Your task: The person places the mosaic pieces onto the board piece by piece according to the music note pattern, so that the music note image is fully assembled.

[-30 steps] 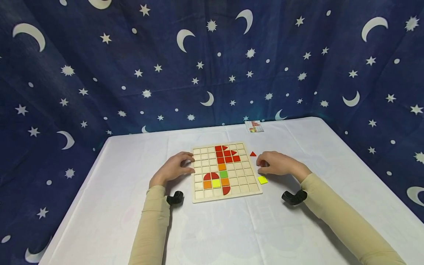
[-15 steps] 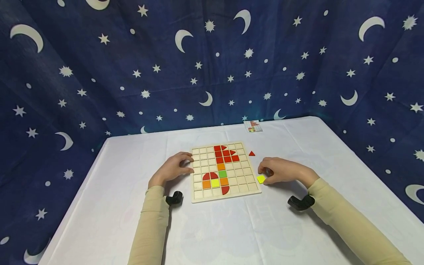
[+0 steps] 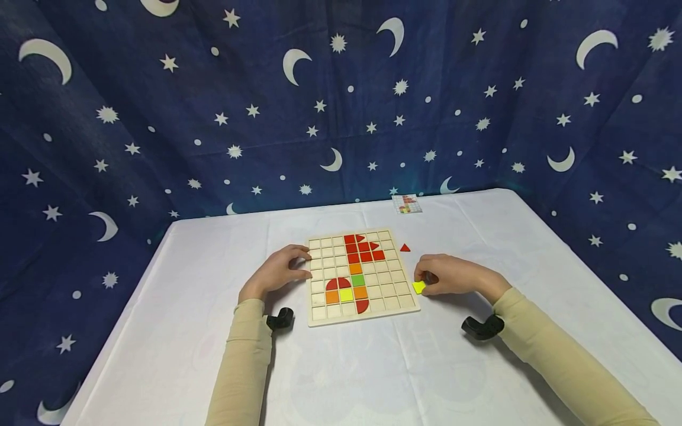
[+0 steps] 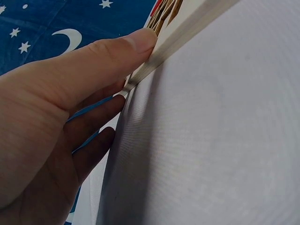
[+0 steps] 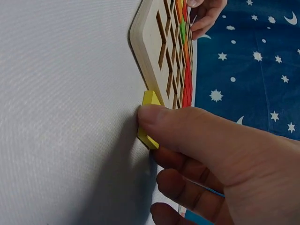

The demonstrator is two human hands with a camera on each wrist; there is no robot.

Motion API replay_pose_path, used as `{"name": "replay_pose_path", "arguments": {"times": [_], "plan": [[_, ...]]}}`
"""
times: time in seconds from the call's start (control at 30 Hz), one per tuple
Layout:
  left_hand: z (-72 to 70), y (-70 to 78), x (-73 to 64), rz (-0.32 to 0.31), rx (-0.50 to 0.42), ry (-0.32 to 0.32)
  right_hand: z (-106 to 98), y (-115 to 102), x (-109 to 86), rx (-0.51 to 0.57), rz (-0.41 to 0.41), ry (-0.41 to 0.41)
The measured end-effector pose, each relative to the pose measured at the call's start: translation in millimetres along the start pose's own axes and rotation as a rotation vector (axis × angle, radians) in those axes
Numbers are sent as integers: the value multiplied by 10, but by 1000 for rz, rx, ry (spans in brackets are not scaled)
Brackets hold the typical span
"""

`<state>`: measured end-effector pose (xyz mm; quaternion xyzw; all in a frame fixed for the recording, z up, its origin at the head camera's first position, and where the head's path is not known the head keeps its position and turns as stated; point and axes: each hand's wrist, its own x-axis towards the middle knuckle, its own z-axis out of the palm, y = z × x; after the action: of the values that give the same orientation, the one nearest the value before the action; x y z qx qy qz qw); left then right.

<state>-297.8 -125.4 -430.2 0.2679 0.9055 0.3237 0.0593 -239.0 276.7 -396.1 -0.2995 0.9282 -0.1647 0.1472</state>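
Observation:
In the head view, my right hand is low beside the right edge of the wooden grid board, pinching a yellow square tile. The right wrist view shows that tile tilted, my thumb across its face, close to the board's corner. My left hand rests at the board's left edge, thumb and fingers spread apart along it; the left wrist view has the thumb at the rim. Red tiles, orange tiles, a green square and another yellow square sit in the grid.
A red triangle tile lies on the white cloth right of the board. Farther back, near the table's far edge, is a small card printed with a coloured grid pattern. A dark blue star-and-moon curtain hangs behind the table.
My right hand has come nearer along the board's right side to the yellow square tile and taken hold of it, and the tile now tilts. My left hand stays at the board.

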Motion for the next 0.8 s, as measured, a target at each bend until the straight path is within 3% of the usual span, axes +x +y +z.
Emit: {"name": "replay_pose_path", "arguments": {"times": [0.5,0.8], "plan": [[4,7,2,-16,-7,-10,16,4,16,-24,37,-1],[-12,45,-13,-1,-13,-1,-40,5,22,-14,1,24]]}}
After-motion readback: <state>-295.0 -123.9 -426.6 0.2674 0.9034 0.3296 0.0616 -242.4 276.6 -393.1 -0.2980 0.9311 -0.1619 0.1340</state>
